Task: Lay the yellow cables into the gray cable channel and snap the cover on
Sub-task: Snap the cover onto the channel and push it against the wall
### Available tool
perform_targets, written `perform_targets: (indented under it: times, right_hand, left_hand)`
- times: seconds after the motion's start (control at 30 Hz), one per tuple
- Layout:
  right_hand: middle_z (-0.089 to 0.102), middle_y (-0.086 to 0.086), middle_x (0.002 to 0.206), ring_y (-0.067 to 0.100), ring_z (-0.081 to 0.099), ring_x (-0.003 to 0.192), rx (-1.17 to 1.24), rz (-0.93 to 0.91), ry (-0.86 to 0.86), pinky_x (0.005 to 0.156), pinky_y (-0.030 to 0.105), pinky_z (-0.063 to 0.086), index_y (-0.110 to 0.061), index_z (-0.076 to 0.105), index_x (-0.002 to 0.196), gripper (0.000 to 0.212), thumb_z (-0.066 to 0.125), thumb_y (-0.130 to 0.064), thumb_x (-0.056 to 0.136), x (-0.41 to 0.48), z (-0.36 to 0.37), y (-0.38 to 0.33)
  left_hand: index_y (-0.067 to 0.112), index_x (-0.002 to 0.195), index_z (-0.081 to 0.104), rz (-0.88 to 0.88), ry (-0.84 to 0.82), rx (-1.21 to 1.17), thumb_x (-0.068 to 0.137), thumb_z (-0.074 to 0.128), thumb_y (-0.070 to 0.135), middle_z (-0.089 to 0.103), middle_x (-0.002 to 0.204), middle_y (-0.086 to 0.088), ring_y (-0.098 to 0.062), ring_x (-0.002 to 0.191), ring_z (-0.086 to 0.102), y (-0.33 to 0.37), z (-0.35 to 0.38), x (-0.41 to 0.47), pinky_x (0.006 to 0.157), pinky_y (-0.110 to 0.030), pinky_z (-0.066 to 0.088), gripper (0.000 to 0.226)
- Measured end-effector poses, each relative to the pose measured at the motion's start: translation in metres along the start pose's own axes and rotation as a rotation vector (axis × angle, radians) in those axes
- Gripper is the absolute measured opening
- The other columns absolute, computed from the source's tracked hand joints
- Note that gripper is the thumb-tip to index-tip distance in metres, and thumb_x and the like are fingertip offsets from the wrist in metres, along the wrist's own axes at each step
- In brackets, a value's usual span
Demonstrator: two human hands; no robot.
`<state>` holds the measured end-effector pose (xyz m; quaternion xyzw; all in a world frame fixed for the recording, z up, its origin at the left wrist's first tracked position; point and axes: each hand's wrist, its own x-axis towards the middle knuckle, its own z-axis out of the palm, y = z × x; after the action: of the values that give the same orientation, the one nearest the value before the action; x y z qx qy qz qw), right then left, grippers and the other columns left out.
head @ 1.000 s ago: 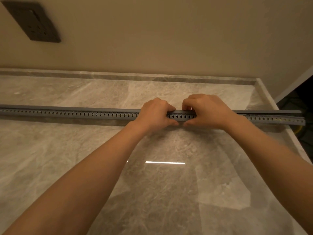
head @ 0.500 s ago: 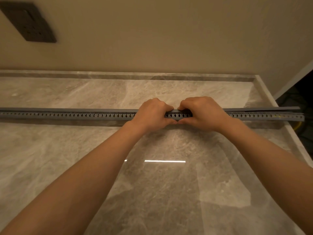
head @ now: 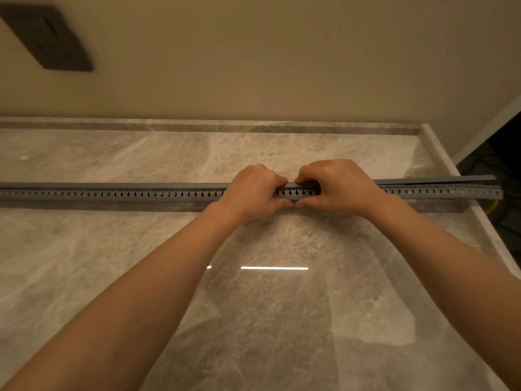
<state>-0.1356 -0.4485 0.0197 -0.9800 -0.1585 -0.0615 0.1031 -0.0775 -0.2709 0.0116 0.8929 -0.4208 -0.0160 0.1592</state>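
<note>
— While the long gray cable channel (head: 127, 193) lies flat across the stone counter (head: 253, 320), where are the hands?

— Both are on it, near its middle, side by side. The left hand (head: 253, 193) has its fingers curled over the top and its thumb on the near side, so it grips the channel. The right hand (head: 338, 187) grips it the same way just beside it. The two thumbs touch or almost touch (I cannot tell which).

— Is the cover (head: 439, 179) on?

— Left of the hands it looks flat and tight on the channel. Right of the hands it sits a little up, with a thin gap under it. The gap gets wider toward the right end, which sticks out past the counter's edge.

— And the yellow cables (head: 492, 206)?

— Small bits of yellow show through the slots near the right end. One cable bends down past the counter's right edge, into the dark.

— Anything else?

— A dark socket plate (head: 48, 38) on the wall, top left.
</note>
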Motion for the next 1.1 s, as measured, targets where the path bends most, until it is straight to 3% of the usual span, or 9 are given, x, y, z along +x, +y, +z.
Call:
perform_targets:
  times: [0.23,0.57,0.77,1.1]
  right_hand:
    - [0.066,-0.004,0.098,0.018,0.058,0.091,-0.066,0.027,-0.053,0.066,0.032,0.046,-0.025,0.059,0.116,0.040,0.067,-0.032,0.078,-0.016,-0.005,0.010]
    - [0.065,-0.004,0.096,0.023,0.059,0.088,-0.273,0.121,-0.069,0.059,0.028,0.029,-0.026,0.063,0.106,0.030,0.063,-0.026,0.076,-0.035,-0.022,0.024]
    - [0.069,-0.002,0.091,0.025,0.062,0.081,-0.209,0.109,-0.072,0.061,0.027,0.031,-0.025,0.068,0.101,0.028,0.065,-0.025,0.073,-0.028,-0.022,0.029]
    - [0.070,-0.003,0.095,0.022,0.062,0.086,-0.227,0.111,-0.156,0.064,0.026,0.032,-0.026,0.067,0.105,0.028,0.063,-0.026,0.077,-0.025,-0.030,0.024]
  left_hand:
    - [0.012,0.086,0.066,0.023,0.018,0.017,0.082,0.062,0.040,0.063,0.065,-0.005,-0.016,0.058,0.044,-0.002,0.002,-0.002,0.060,-0.034,0.044,0.029]
    - [0.010,0.084,0.066,0.008,-0.001,-0.012,0.082,0.064,0.039,0.055,0.059,-0.001,-0.016,0.056,0.046,0.002,0.002,-0.005,0.058,-0.030,0.043,0.030]
    - [0.011,0.084,0.068,-0.039,-0.021,-0.043,0.080,0.067,0.039,0.062,0.060,-0.005,-0.018,0.057,0.052,0.001,0.001,-0.004,0.060,-0.033,0.047,0.028]
    - [0.015,0.073,0.060,-0.088,-0.051,-0.005,0.079,0.065,0.039,0.049,0.056,0.004,-0.016,0.057,0.047,0.001,0.005,-0.004,0.049,-0.027,0.031,0.026]
